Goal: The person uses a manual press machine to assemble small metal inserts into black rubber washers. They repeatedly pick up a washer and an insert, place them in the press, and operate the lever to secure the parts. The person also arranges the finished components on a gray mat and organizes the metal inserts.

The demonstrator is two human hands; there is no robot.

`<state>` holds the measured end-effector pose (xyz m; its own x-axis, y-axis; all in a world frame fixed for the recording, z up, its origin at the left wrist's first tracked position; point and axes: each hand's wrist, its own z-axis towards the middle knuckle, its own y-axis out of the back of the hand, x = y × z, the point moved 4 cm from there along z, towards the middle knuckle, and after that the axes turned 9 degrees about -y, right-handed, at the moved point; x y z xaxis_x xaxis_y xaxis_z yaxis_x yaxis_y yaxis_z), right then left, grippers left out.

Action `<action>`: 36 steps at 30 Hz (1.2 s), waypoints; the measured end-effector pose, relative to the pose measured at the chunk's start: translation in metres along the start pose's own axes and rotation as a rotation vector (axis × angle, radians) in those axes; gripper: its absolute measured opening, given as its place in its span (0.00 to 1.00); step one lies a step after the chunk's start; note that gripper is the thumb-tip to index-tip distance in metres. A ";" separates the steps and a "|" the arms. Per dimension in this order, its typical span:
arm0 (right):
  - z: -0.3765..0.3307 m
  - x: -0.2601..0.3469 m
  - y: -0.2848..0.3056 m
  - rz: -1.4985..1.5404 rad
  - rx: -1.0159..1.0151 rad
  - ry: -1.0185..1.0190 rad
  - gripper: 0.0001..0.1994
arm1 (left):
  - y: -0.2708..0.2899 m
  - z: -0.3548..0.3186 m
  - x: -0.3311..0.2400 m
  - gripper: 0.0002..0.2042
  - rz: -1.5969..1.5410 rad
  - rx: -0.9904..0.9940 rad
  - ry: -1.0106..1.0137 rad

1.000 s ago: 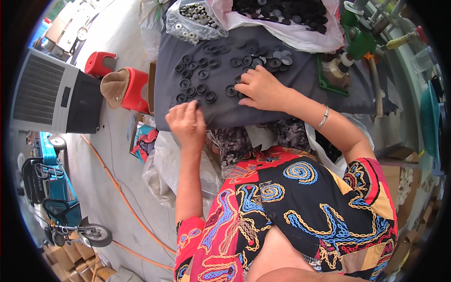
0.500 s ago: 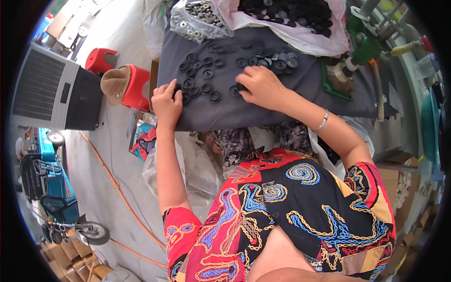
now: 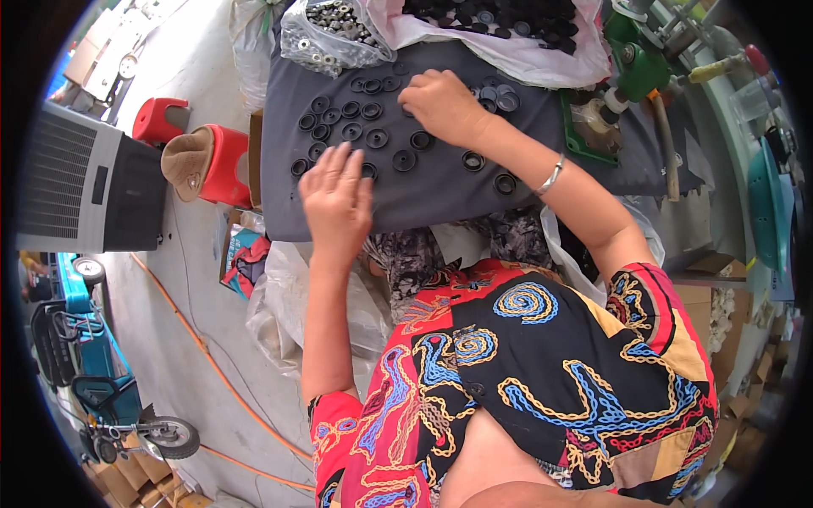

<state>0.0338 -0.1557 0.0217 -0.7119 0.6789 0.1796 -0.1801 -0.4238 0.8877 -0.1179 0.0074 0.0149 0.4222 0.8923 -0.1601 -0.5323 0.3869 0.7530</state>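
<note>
My left hand (image 3: 335,201) hovers over the near left part of the grey cloth-covered table (image 3: 440,193), fingers stretched out and holding nothing visible. Under and around its fingertips lie small round black rings (image 3: 371,110), several of them loosely scattered. Farther right and away from me is my right hand (image 3: 445,106), its fingers bent and drawn together; what they hold, if anything, is hidden. Just beyond its wrist sits a cluster of dark grey discs (image 3: 506,98), partly covered by the hand. Two more black rings (image 3: 505,183) lie apart near my right forearm.
At the table's far side are a clear bag of small metal parts (image 3: 339,25) and a white sack (image 3: 542,68) with black round pieces. A green hand press (image 3: 639,66) and a wooden handle (image 3: 666,148) stand right. Red stools (image 3: 229,165) and a grey air cooler (image 3: 93,173) are left.
My left hand has opened and shifted right across the rings. My right hand has moved farther away and left, uncovering rings near the front edge. The whole view has shifted slightly.
</note>
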 end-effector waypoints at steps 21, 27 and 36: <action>-0.053 0.007 0.015 -0.042 -0.217 0.037 0.07 | -0.046 0.041 -0.006 0.24 0.006 0.231 -0.117; -0.070 0.015 0.007 -0.204 -0.161 0.048 0.09 | -0.095 0.068 0.003 0.22 0.073 0.363 -0.152; -0.063 0.038 -0.015 -0.052 -0.083 0.058 0.13 | -0.068 0.053 0.028 0.18 0.015 0.356 -0.063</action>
<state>-0.0331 -0.1615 -0.0119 -0.7377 0.6665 0.1075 -0.2718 -0.4390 0.8564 -0.0309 -0.0064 -0.0073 0.4669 0.8766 -0.1163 -0.2542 0.2590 0.9318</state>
